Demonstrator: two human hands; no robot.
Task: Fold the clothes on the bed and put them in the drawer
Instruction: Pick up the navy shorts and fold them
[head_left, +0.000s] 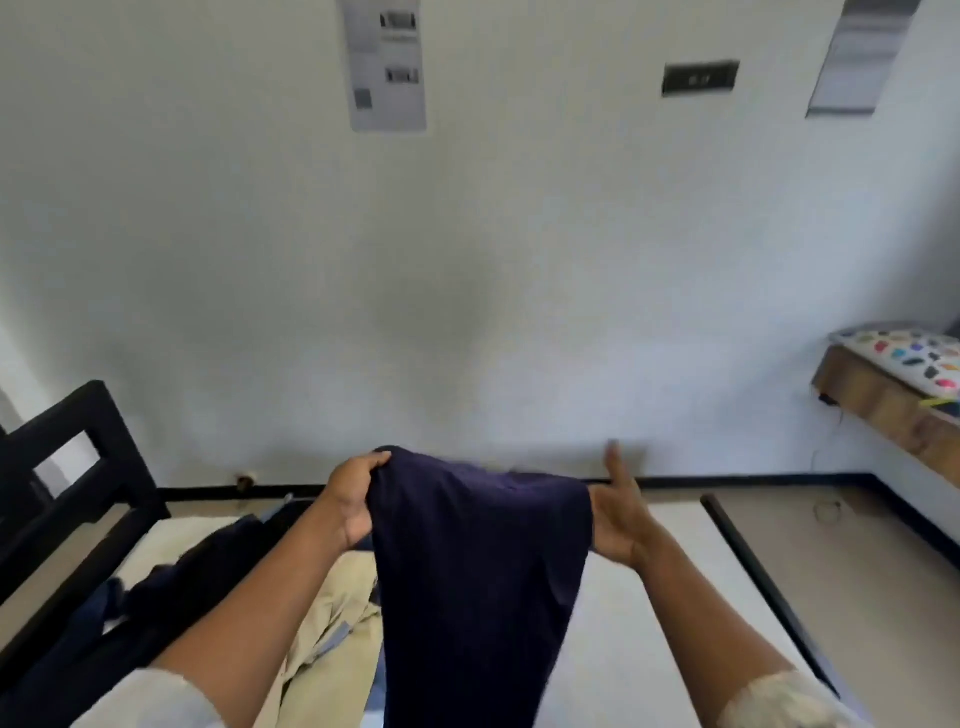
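Nearest the camera, two pale sleeves give way to bare forearms that reach forward over the white mattress of the bed (623, 649). Between them hangs a dark navy cloth garment (478, 571), held up in the air above the bed, its top edge stretched from one hand to the other and its length falling toward the person.

The left hand (353, 499) grasps the garment's upper left corner, with fingers curled over the bunched fabric. The right hand (618, 519) is at the upper right corner. One finger sticks straight up and the rest are hidden behind the cloth edge, so it cannot be told whether they pinch it.

Under the garment, to the left, a crumpled beige garment (332, 613) lies on the mattress, and beside it is a heap of dark blue clothes (197, 571).

Farther left stands the black wooden bed frame (88, 457). To the right, beyond the bed, is tan floor (831, 571). Above it a wooden shelf (872, 400) carries a white cushion with coloured spots (909, 358).

On the white wall behind hang a blurred grey paper sheet (387, 67) and a dark switch plate (700, 78).
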